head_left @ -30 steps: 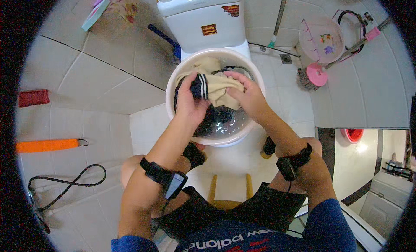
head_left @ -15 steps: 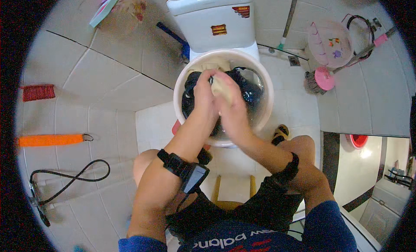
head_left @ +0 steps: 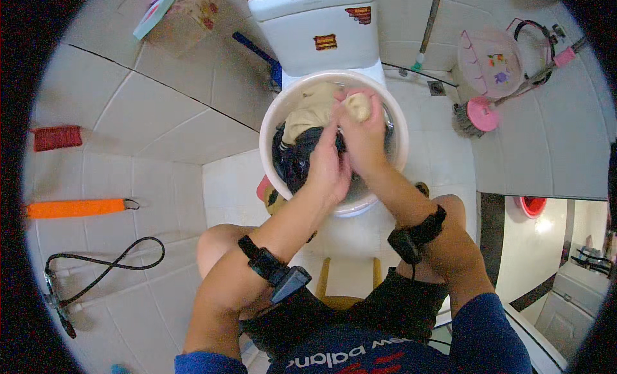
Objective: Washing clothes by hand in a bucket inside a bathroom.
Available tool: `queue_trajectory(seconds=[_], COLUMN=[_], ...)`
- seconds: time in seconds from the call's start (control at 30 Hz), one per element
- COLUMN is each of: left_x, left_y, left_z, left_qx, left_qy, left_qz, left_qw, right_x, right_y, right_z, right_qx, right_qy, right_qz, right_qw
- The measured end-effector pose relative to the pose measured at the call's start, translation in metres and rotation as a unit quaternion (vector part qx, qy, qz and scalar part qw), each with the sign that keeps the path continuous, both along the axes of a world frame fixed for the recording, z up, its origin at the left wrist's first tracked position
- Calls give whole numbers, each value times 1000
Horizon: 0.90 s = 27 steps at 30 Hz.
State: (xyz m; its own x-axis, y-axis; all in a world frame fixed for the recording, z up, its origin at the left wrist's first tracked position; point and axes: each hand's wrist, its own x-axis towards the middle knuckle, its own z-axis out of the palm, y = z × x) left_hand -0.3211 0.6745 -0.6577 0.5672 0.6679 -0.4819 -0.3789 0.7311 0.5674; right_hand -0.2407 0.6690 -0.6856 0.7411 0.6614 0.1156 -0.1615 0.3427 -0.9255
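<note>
A round pale-pink basin (head_left: pixel 403 146) holds water, a beige garment (head_left: pixel 315 110) and dark clothes (head_left: pixel 295 165). Over its right half, my right hand (head_left: pixel 365 139) is closed around a bunched part of the beige garment, which bulges out between thumb and fingers. My left hand (head_left: pixel 329 165) presses against it from the left, fingers bent toward the same bunch; its grip is partly hidden and slightly blurred. The dark cloth lies wet under and beside my left hand. Black straps with small devices sit on both forearms.
Behind the basin stands a white toilet (head_left: pixel 315 27). A blue-handled brush (head_left: pixel 257 53) leans left of it. To the right are a pink round brush (head_left: pixel 481 117) and a clear pink-rimmed basin (head_left: pixel 491 62). A red brush (head_left: pixel 58 138) and an orange scrubber (head_left: pixel 77 208) hang on the left wall.
My hands have moved apart somewhat, the right up and to the right with the bunched cloth, the left lower. More of the beige garment shows at the basin's left.
</note>
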Motion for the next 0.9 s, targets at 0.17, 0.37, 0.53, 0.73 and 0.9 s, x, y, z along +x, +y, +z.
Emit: queue_trajectory(seconds=[0.17, 0.37, 0.53, 0.73, 0.9], left_x=[-12, -17, -25, -27, -42], left_y=[-2, -8, -6, 14, 54], left_z=[6, -6, -10, 10, 2], left_qx=[-28, -67, -62, -51, -65], left_qy=[-59, 0, 42, 45, -76], left_qz=[17, 21, 10, 30, 11], left_qw=[998, 998, 997, 997, 995], right_x=[1, 4, 5, 15, 44], right_y=[3, 10, 18, 12, -9], right_z=[35, 23, 13, -1, 24], right_qx=[0, -108, -91, -39, 0], right_qy=[209, 191, 210, 198, 236], right_qz=[90, 95, 118, 177, 354], right_qw=[974, 971, 966, 963, 905])
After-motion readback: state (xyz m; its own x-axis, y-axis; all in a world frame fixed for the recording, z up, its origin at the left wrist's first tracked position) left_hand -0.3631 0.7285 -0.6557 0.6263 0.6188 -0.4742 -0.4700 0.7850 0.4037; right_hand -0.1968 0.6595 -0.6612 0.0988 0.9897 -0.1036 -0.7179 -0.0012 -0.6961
